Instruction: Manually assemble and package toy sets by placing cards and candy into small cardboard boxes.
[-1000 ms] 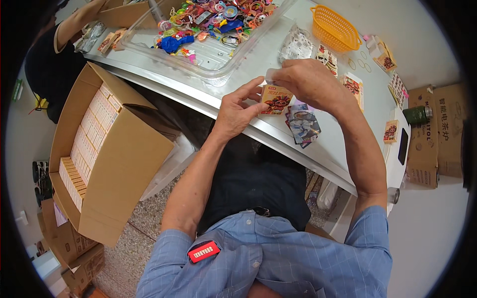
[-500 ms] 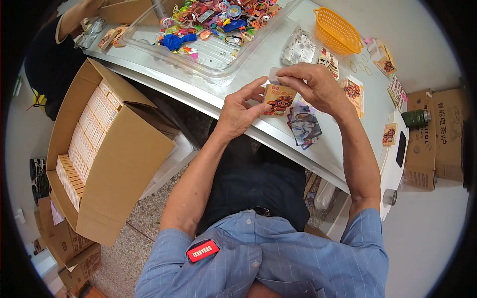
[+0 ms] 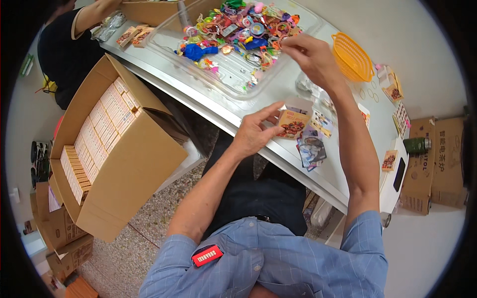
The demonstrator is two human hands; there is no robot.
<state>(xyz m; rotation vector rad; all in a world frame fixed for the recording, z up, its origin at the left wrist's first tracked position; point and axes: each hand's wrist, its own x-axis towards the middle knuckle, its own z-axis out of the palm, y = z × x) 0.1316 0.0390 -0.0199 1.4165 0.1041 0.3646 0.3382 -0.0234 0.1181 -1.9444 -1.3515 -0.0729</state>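
Observation:
My left hand (image 3: 254, 131) grips a small yellow printed box (image 3: 293, 124) by its left side at the table's front edge. The box's top flap stands up, unfolded. A loose pile of picture cards (image 3: 312, 149) lies right of the box, with a pale card (image 3: 322, 123) above it. My right hand (image 3: 314, 58) is raised over the right rim of a clear plastic bin (image 3: 233, 89). Its fingers are curled together beside a heap of small colourful trinkets (image 3: 253, 30); whatever they pinch is hidden.
An open carton (image 3: 134, 174) packed with rows of small boxes stands on the left. A yellow basket (image 3: 353, 57) sits on the far right of the white table, near elastic bands and a clear bag (image 3: 305, 82). Another person (image 3: 64, 54) works at the far left.
My right hand has left the box top and moved up to the bin's right rim. The box flap now stands open. The view has shifted slightly.

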